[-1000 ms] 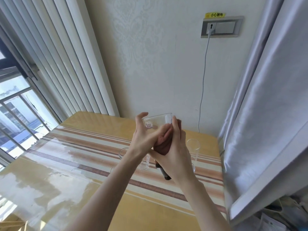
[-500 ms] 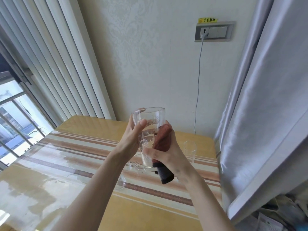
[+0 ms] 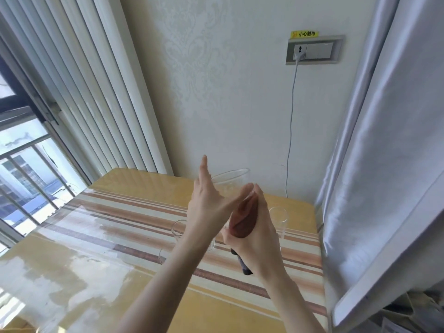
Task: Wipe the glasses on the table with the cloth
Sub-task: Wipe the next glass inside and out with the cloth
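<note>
A: What changed?
B: The left hand (image 3: 207,207) has flattened, fingers straight against the clear glass (image 3: 231,182).
A: And the right?
B: The right hand (image 3: 258,233) grips the dark red cloth (image 3: 243,221), raised above the striped table (image 3: 108,227).

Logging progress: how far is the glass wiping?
Mid-job. In hand: one glass held up between the left hand and the right hand, which presses the reddish cloth to it. Left: at least one glass stands on the table; nothing shows which are done.
</note>
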`<state>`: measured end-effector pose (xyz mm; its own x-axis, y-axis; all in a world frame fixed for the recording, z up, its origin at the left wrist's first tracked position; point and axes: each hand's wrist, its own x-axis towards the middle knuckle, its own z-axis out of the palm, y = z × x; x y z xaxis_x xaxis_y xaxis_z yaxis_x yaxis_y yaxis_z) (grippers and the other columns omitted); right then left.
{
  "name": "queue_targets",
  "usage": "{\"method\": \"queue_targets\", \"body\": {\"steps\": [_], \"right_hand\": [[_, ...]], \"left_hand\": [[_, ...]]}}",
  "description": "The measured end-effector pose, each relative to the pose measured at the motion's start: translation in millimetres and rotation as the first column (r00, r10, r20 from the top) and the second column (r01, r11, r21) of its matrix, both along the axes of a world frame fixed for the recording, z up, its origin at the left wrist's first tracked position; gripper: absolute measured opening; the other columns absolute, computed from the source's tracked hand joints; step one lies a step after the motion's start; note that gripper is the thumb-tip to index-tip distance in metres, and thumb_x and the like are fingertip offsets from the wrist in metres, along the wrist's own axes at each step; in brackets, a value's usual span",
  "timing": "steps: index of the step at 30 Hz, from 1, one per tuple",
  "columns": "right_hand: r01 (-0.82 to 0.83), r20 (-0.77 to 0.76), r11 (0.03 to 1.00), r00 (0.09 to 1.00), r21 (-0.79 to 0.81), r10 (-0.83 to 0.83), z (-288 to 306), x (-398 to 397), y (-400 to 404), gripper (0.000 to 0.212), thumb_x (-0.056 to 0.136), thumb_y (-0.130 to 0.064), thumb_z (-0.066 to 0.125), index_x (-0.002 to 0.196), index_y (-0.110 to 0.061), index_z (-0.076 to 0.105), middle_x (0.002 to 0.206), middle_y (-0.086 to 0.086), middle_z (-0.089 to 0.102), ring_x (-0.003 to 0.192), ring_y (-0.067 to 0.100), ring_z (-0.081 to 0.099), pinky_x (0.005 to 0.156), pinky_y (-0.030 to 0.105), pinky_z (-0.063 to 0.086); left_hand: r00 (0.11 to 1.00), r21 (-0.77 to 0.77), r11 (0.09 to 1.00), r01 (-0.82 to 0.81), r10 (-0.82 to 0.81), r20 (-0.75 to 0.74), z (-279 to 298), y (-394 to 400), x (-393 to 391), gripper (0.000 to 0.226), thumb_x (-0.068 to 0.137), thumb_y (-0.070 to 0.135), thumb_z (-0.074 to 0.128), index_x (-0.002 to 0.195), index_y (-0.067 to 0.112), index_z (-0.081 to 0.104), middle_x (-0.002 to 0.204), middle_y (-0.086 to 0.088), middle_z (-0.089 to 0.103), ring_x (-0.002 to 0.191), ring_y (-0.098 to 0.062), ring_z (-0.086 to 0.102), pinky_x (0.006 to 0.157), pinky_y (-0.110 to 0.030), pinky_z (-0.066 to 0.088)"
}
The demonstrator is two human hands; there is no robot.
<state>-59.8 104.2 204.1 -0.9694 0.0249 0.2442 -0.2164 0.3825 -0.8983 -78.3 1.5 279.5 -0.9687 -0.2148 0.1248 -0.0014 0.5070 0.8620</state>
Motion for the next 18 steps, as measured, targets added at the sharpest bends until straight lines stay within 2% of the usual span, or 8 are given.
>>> {"method": "queue_targets", "body": {"steps": [3, 5, 7, 9, 11, 13, 15, 18], "right_hand": [[0.173, -0.153, 0.961, 0.978, 0.214, -0.142, -5.2, 3.2, -8.9, 0.102, 0.063, -0.035, 0.083, 0.147, -0.031, 0.023, 0.118, 0.004, 0.059, 0.096, 0.026, 0.067, 0.071, 0.038, 0.058], [0.22, -0.215, 0.943, 0.962, 0.252, -0.167, -7.2, 6.0, -8.9, 0.105, 0.06, -0.036, 0.085, 0.144, -0.028, 0.023, 0.114, 0.009, 0.061, 0.09, 0.028, 0.069, 0.064, 0.037, 0.059], [0.16, -0.231, 0.948, 0.968, 0.275, -0.096, -9.0, 6.9, -2.2, 0.106, 0.065, -0.041, 0.082, 0.146, -0.036, 0.012, 0.127, 0.01, 0.054, 0.099, 0.027, 0.068, 0.069, 0.037, 0.059], [0.015, -0.169, 0.959, 0.985, 0.282, 0.034, -2.8, 6.4, 6.9, 0.107, 0.07, -0.05, 0.076, 0.142, -0.052, -0.002, 0.142, 0.003, 0.039, 0.113, 0.022, 0.061, 0.077, 0.034, 0.057], [-0.107, -0.1, 0.961, 0.986, 0.254, 0.137, 9.7, 1.5, 12.7, 0.111, 0.067, -0.053, 0.077, 0.135, -0.063, -0.011, 0.145, -0.004, 0.032, 0.121, 0.017, 0.055, 0.085, 0.032, 0.053], [-0.17, -0.067, 0.96, 0.98, 0.224, 0.189, 24.2, -5.8, 15.1, 0.115, 0.063, -0.051, 0.081, 0.129, -0.065, -0.013, 0.148, -0.007, 0.028, 0.126, 0.014, 0.05, 0.09, 0.033, 0.05], [-0.252, -0.003, 0.953, 0.967, 0.17, 0.256, 34.1, -12.5, 17.7, 0.119, 0.062, -0.047, 0.083, 0.13, -0.066, -0.012, 0.148, -0.015, 0.025, 0.125, 0.003, 0.045, 0.096, 0.028, 0.046], [-0.436, 0.103, 0.885, 0.884, -0.164, 0.455, 30.7, -26.7, 26.2, 0.119, 0.062, -0.038, 0.087, 0.141, -0.057, 0.0, 0.141, -0.034, 0.026, 0.121, -0.023, 0.035, 0.098, 0.007, 0.035]], "left_hand": [[0.996, -0.044, 0.995, -0.086, 0.086, -0.008, -2.8, 8.9, 0.0, 0.107, 0.064, 0.06, 0.074, 0.147, 0.038, 0.009, 0.136, -0.001, 0.046, 0.12, -0.024, 0.051, 0.098, -0.042, 0.045], [0.999, 0.01, 0.999, -0.046, 0.046, -0.029, -6.0, 5.0, -2.2, 0.104, 0.064, 0.054, 0.077, 0.146, 0.039, 0.014, 0.132, -0.001, 0.05, 0.117, -0.022, 0.054, 0.098, -0.042, 0.046], [0.999, 0.083, 0.996, 0.02, -0.017, -0.041, -9.5, -6.0, -5.2, 0.104, 0.06, 0.053, 0.079, 0.144, 0.042, 0.02, 0.126, 0.002, 0.053, 0.109, -0.018, 0.059, 0.095, -0.037, 0.049], [0.995, 0.156, 0.983, 0.096, -0.093, -0.031, -10.4, -16.8, -7.8, 0.109, 0.05, 0.057, 0.077, 0.143, 0.045, 0.021, 0.123, 0.004, 0.056, 0.099, -0.013, 0.064, 0.09, -0.032, 0.051], [0.982, 0.208, 0.96, 0.188, -0.186, -0.029, -11.9, -24.2, -9.9, 0.109, 0.047, 0.057, 0.076, 0.142, 0.048, 0.022, 0.123, 0.004, 0.058, 0.096, -0.014, 0.067, 0.09, -0.034, 0.053], [0.966, 0.251, 0.933, 0.259, -0.257, -0.041, -12.5, -29.6, -12.6, 0.104, 0.05, 0.052, 0.078, 0.139, 0.051, 0.025, 0.125, 0.002, 0.057, 0.098, -0.02, 0.068, 0.092, -0.038, 0.054], [0.944, 0.281, 0.902, 0.329, -0.326, -0.056, -11.8, -35.2, -15.9, 0.104, 0.05, 0.049, 0.082, 0.139, 0.05, 0.027, 0.127, -0.001, 0.056, 0.1, -0.021, 0.069, 0.093, -0.036, 0.053], [0.902, 0.329, 0.844, 0.423, -0.425, -0.07, -11.9, -43.6, -18.4, 0.116, 0.044, 0.054, 0.088, 0.142, 0.046, 0.027, 0.128, -0.005, 0.057, 0.102, -0.021, 0.069, 0.092, -0.034, 0.053]]}}
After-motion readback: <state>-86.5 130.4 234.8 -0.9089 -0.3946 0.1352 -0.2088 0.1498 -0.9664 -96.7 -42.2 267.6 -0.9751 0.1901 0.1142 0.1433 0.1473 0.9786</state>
